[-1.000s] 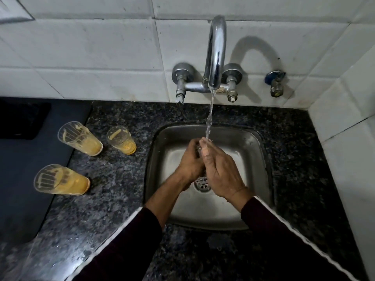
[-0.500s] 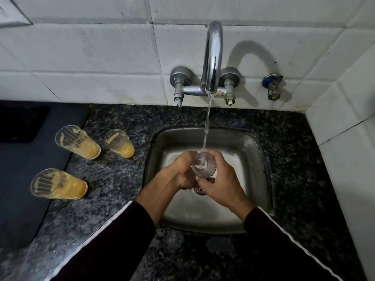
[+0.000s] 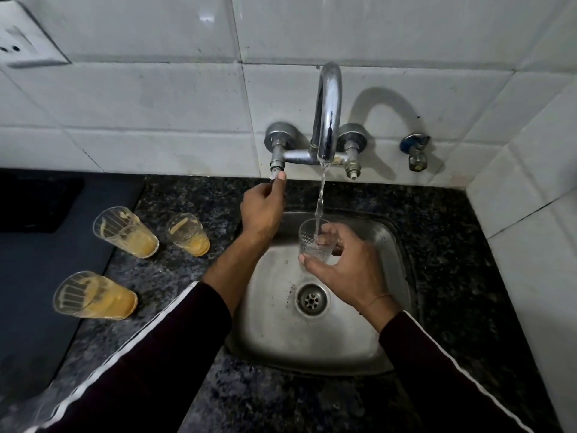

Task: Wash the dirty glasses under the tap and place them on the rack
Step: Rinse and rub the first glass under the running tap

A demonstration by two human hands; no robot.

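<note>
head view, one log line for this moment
left hand: on tap valve | right hand: holds glass under water | three dirty glasses waiting

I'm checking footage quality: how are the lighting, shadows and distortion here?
Head view: dim overall, dark counter; hard light casts the tap as a crisp arched shadow on the wall tiles; glare spots on upper tiles; wide-angle bends tile lines at the edges; hands and glass stay sharp.

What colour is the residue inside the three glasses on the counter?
Yellow-orange, in the three glasses, seen in the head view.
</note>
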